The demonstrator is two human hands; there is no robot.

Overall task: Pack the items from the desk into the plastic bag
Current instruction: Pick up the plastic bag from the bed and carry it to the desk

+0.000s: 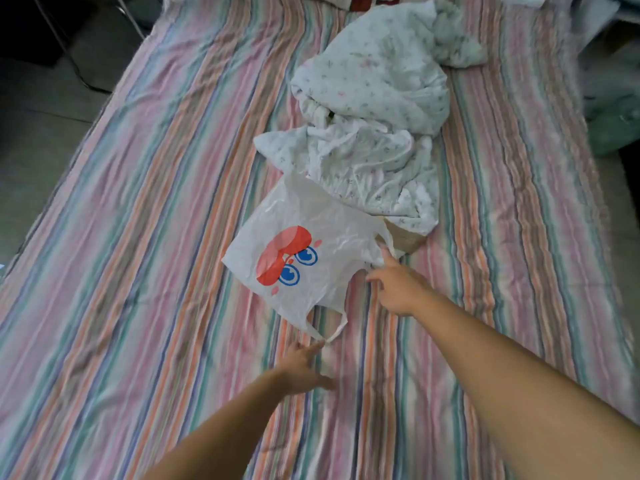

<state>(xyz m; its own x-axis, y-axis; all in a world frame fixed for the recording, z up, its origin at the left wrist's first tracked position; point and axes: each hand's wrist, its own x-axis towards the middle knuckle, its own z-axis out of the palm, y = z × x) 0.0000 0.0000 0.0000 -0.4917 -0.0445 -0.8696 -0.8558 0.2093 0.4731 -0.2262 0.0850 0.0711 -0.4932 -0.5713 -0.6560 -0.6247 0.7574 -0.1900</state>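
Note:
A white plastic bag [311,251] with a red and blue cartoon print lies flat on the striped sheet [138,237]. Its near handle loop points toward me. My left hand [304,368] is spread open, with fingertips touching that handle. My right hand [398,285] reaches to the bag's right edge, fingers apart and a fingertip on the plastic. A crumpled white floral cloth [374,109] lies just beyond the bag, partly over its far edge. Something tan [405,239] peeks out between the cloth and the bag.
The striped sheet covers a wide flat surface whose left edge drops to a grey floor [41,98]. More pale fabric and clutter [609,64] lie at the far right. A red object [360,1] is at the top edge.

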